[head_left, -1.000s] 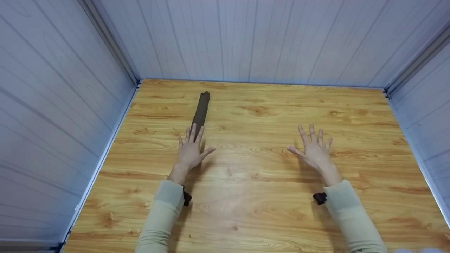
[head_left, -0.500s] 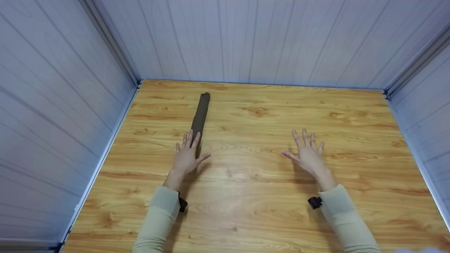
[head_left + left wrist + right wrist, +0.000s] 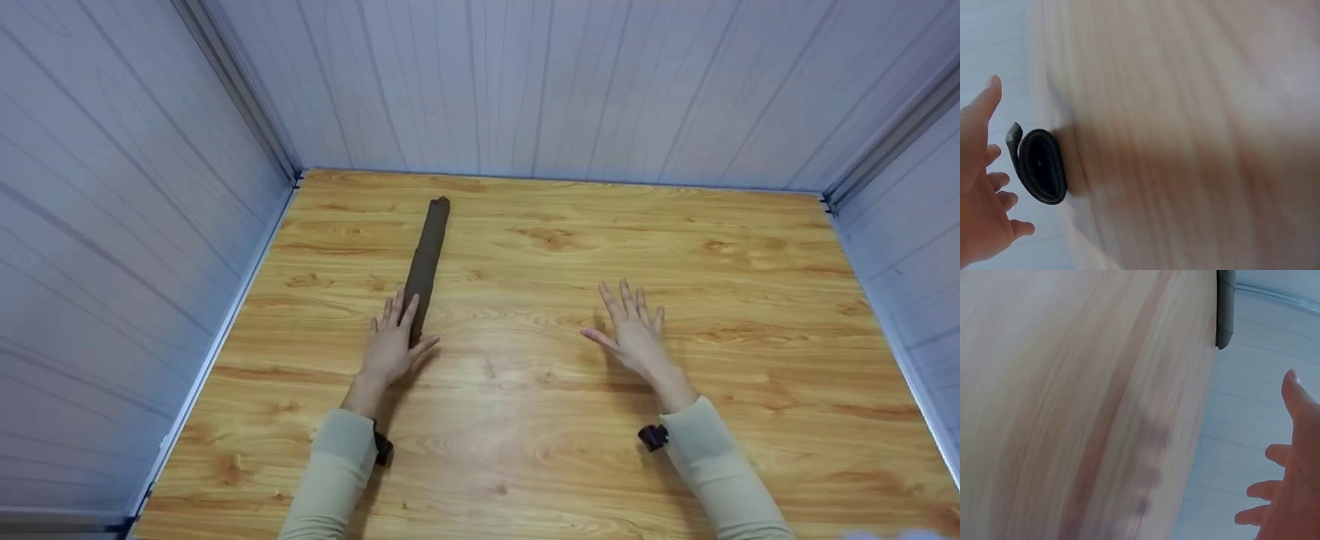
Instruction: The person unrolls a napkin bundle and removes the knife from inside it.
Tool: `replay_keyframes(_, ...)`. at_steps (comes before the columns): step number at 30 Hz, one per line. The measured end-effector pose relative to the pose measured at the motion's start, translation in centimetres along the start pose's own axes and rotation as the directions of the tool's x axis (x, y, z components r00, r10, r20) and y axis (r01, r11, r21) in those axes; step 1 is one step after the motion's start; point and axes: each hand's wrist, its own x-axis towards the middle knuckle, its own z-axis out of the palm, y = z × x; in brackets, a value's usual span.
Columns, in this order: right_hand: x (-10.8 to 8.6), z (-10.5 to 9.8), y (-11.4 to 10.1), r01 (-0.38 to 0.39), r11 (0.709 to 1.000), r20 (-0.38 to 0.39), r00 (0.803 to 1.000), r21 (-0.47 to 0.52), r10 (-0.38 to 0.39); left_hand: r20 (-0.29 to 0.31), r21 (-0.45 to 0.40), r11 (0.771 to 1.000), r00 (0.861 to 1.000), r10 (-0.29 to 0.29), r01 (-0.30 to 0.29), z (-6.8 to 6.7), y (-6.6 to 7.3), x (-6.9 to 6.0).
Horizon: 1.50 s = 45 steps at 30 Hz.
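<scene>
A rolled-up dark grey-brown mat (image 3: 426,262) lies lengthwise on the left part of the wooden table. Its spiral end (image 3: 1042,166) faces the left wrist camera, with one loose edge sticking up. My left hand (image 3: 388,351), fingers spread, is over the near end of the roll and partly hides it. Whether those fingers touch it, I cannot tell. To the right, my right hand (image 3: 637,345) hovers over the tabletop with fingers spread and nothing in it. The right wrist view shows that hand (image 3: 1303,478) and part of the roll (image 3: 1226,309) at the top.
The wood-grain table (image 3: 510,420) is enclosed by a pale panelled back wall (image 3: 510,90), a left wall (image 3: 112,247) and a right wall (image 3: 911,247). Dark wrist cameras sit by both sleeves.
Both hands have drawn back slightly toward the body. The right hand has also shifted left, and the left a little left. More of the roll shows; it has not visibly moved.
</scene>
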Motion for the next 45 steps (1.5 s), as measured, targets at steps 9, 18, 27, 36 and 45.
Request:
replay_keyframes(9, 0.4, 1.0, -0.9, 0.038, 0.999, 0.013, 0.999, 0.0, -0.038, 0.019, -0.018, 0.999, 0.999, -0.05, 0.05, 0.1, -0.8, -0.3)
replay_keyframes(18, 0.8, 2.0, -1.8, 0.089, 0.996, 0.023, 0.996, 0.008, -0.089, 0.014, -0.048, 0.997, 0.998, -0.064, 0.064, 0.1, -1.4, -0.7)
replay_keyframes(27, 1.2, 3.0, -2.9, 0.11, 0.994, 0.052, 0.993, 0.0, -0.109, -0.005, -0.048, 0.997, 0.998, -0.058, 0.058, 0.0, -1.4, -0.9)
replay_keyframes(36, 1.9, 4.1, -4.3, 0.152, 0.988, 0.064, 0.986, 0.003, -0.152, -0.023, -0.061, 0.996, 0.998, -0.067, 0.065, -0.6, -1.5, -0.9)
replay_keyframes(45, 2.6, 4.8, -5.7, 0.19, 0.982, 0.086, 0.978, 0.008, -0.19, -0.063, -0.045, 0.997, 0.996, -0.062, 0.06, -0.8, -2.0, -1.1)
